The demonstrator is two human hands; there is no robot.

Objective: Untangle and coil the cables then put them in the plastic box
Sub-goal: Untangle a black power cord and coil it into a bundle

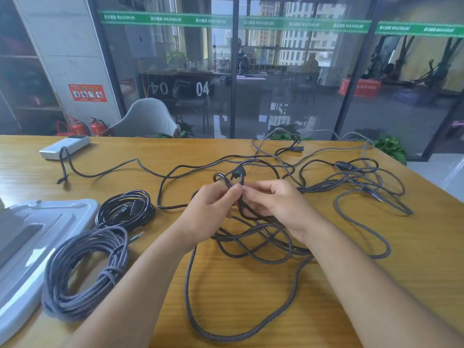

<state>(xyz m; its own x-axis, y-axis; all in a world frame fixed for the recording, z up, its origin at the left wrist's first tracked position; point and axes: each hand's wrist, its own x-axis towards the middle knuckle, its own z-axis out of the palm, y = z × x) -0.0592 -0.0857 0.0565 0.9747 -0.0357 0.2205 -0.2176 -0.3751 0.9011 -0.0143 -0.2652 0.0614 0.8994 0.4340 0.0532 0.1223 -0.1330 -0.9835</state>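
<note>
A tangle of black and grey braided cables [351, 179] spreads over the middle and right of the wooden table [251, 310]. Above the tangle's near part, my left hand [213, 209] and my right hand [273, 202] meet, and both pinch a black cable [221, 177] close to its plug [237, 174]. To the left lie a coiled black cable [125, 208] and a larger coiled grey braided cable [82, 272]. The plastic box [27, 247], with its lid on, sits at the table's left edge beside the two coils.
A white power bank [65, 146] lies at the far left of the table with a cable end draped over it. A grey chair [148, 119] stands behind the table. Glass walls and potted plants are beyond the far edge.
</note>
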